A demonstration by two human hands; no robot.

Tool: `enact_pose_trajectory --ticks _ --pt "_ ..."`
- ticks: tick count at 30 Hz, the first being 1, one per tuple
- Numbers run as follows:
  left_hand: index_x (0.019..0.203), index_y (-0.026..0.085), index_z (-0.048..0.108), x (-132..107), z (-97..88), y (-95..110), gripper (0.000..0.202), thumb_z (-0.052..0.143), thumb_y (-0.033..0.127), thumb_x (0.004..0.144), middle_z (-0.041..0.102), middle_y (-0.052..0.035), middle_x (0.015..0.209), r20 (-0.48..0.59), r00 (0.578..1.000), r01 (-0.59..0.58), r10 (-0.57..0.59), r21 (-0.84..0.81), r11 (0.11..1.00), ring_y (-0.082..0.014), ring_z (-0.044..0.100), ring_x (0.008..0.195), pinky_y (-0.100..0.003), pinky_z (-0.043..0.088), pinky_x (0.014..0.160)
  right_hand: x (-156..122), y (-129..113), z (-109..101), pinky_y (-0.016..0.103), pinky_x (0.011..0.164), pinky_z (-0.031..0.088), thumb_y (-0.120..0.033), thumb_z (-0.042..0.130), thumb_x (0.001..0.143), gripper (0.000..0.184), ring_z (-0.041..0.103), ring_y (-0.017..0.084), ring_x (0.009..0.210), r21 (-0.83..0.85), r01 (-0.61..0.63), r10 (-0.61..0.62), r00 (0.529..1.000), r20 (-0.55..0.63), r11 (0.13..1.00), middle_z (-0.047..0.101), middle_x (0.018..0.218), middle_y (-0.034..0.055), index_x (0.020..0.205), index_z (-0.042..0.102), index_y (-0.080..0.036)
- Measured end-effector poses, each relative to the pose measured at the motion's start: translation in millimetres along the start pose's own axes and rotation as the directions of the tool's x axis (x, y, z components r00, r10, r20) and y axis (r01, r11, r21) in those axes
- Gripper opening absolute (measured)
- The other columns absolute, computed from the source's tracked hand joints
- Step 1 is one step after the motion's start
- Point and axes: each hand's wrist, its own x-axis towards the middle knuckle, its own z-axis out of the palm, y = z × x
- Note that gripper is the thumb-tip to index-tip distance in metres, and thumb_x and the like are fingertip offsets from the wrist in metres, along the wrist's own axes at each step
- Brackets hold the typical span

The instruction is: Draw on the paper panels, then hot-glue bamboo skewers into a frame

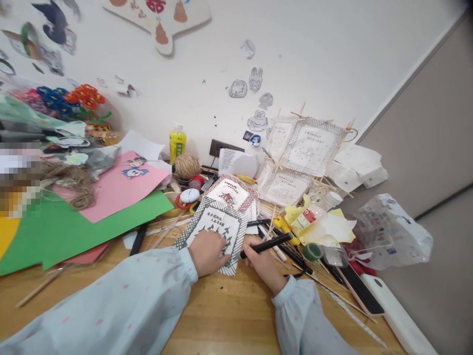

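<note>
A white paper sheet (pixel 201 227) with a dark hatched border, handwriting and leaf-like drawings lies on the wooden table in front of me. My left hand (pixel 210 252) rests flat on its lower part, fingers stretched out over the drawing. Just right of the sheet, my right hand (pixel 263 261) grips a black marker (pixel 271 244), whose left end points at the paper's lower right edge. Partly under the sheet's top lies another drawing (pixel 236 195) with a red hatched border and a red building.
A paper-covered stick lantern (pixel 310 145) stands at the back right. Green card (pixel 92 231) and pink card (pixel 129 182) lie left. Behind are a twine ball (pixel 187 166) and a yellow-green bottle (pixel 178 142). Thin sticks, a phone (pixel 360 288) and a plastic bag (pixel 401 231) crowd the right.
</note>
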Motion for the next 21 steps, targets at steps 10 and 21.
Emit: enact_pose_trajectory --ticks 10,21 --pt "0.071 0.016 0.064 0 -1.5 1 0.031 0.051 0.043 0.078 0.067 -0.012 0.078 0.019 1.0 0.01 -0.01 0.0 1.0 -0.0278 0.062 0.08 -0.037 0.044 0.07 -3 -15 0 0.023 0.053 0.034 -0.026 0.047 0.079 0.024 0.043 0.011 0.054 -0.03 0.037 -0.035 0.998 0.048 0.999 0.044 0.052 -0.0051 0.056 0.043 -0.02" --pt "0.069 0.014 0.066 -2 -4.2 2 0.035 0.047 0.042 0.08 0.068 -0.0145 0.074 0.044 0.998 0.036 -0.037 0.025 0.999 -0.0302 0.064 0.076 -0.039 0.045 0.068 -1 -4 -1 0.022 0.043 0.028 -0.03 0.047 0.078 0.021 0.039 0.008 0.041 0.11 -0.083 0.084 0.996 -0.012 0.99 0.042 0.045 -0.0067 0.06 0.051 -0.02"
